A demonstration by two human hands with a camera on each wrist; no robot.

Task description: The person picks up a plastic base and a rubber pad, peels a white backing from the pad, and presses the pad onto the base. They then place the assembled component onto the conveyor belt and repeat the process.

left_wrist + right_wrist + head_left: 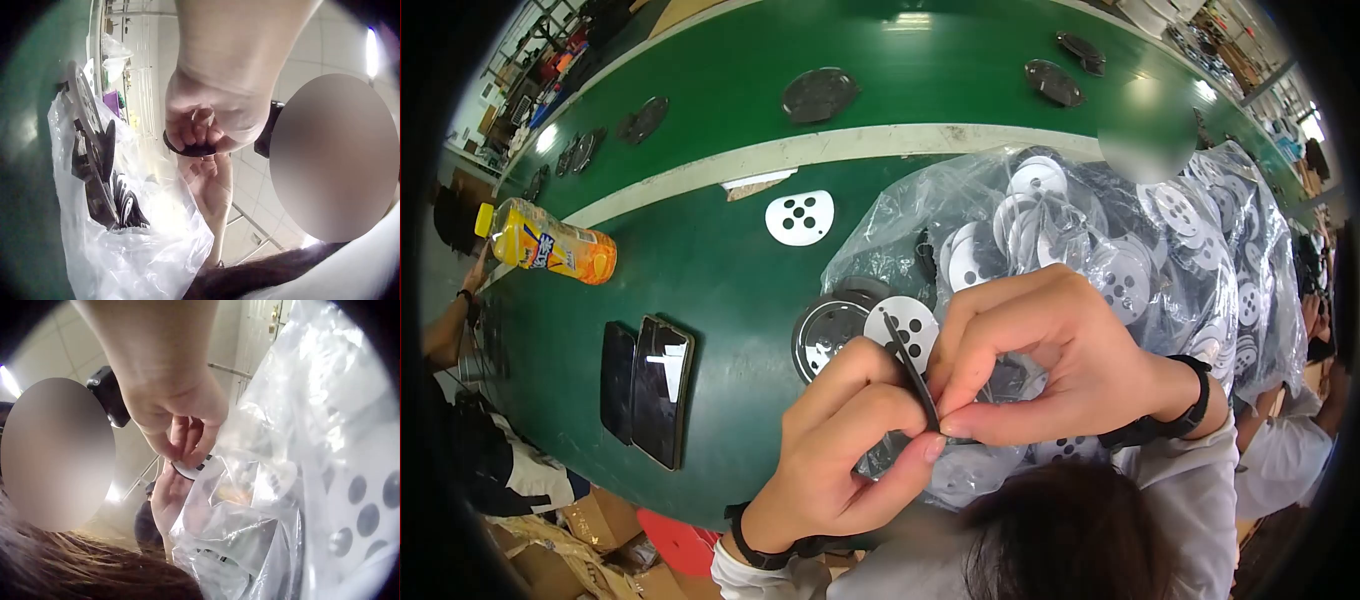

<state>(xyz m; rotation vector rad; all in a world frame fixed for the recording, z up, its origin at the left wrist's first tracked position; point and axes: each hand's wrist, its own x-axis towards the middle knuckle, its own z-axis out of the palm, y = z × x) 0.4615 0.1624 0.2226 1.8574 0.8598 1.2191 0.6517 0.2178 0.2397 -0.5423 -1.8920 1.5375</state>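
In the head view a thin disc [912, 372] stands nearly edge-on between my hands. My left hand [835, 445] pinches its near edge between thumb and curled fingers, and my right hand [1055, 365] pinches the same edge from the other side. The disc's dark face [192, 150] shows in the left wrist view; in the right wrist view its white face [185, 470] has black spots. Just beyond my fingers lie a glossy black round part [815, 335] and a white disc with several holes [915, 325]. Fingers partly cover both.
A clear plastic bag [880, 225] full of white perforated discs spreads across the right of the green table. One white disc [800, 218] lies apart. Two phones [662, 390] and a drink bottle [555, 245] are at left. Black round parts [820, 95] sit on the green belt beyond.
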